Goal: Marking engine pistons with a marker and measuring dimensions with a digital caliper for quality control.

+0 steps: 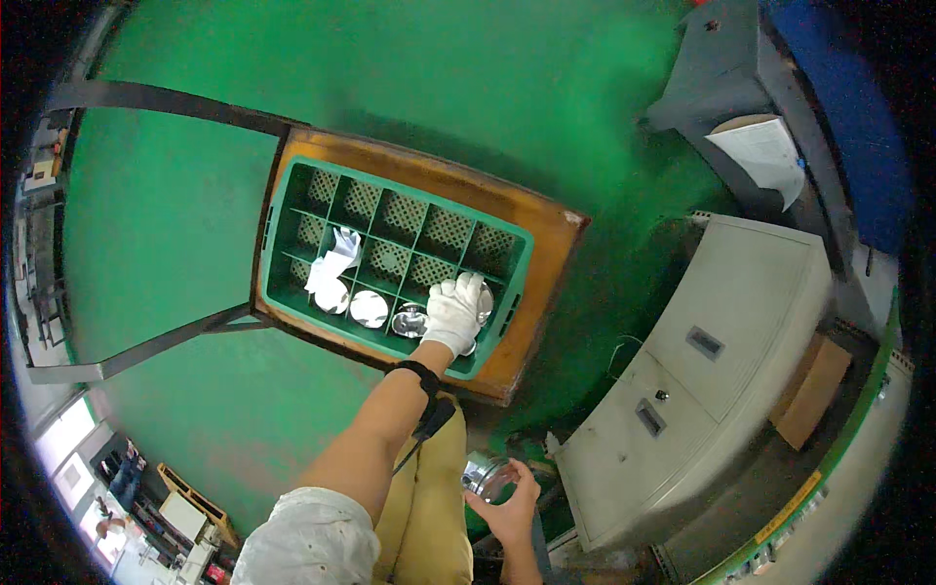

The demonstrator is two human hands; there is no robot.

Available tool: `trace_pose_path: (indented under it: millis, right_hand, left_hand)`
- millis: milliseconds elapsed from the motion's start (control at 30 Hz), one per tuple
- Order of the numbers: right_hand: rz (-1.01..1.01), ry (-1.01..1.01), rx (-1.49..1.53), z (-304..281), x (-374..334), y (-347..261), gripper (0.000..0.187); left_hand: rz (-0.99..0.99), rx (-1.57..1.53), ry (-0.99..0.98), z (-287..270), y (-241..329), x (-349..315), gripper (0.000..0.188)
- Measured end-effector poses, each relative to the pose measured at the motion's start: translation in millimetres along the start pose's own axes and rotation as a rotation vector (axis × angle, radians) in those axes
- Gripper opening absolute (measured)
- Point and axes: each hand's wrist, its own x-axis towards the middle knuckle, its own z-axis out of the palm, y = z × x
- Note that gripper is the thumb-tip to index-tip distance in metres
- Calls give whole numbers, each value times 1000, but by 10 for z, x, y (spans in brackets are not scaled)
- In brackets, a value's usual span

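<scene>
My left hand (452, 310), in a white glove, reaches into the near right part of a green divided crate (409, 191). Its fingers curl over a shiny metal piston (486, 304), which they partly hide. Low at my right side, my bare right hand (515, 507) grips another shiny metal piston (485, 478) between thumb and fingers. Along the crate's near row sit more round metal pieces: one lies tilted just left of the glove (409, 320), and two show pale flat tops, a middle one (369, 309) and a left one (331, 296). Crumpled white paper (336, 257) lies by the left one.
The crate rests on a brown wooden-edged stand (546, 229) with a dark metal frame (166, 346) running left. A light grey cabinet (682, 380) stands to the right, with a cardboard piece (814, 390) beside it. Farther back is a grey machine (717, 78) with papers (765, 156).
</scene>
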Motion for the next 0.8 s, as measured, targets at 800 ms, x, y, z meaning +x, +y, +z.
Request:
trace_pose_path:
  millis: [800]
  right_hand:
    - [-376,332,-302,1371,2232,-1424,76]
  left_hand:
    - [170,-553,-286,-944,-648,-2331,27]
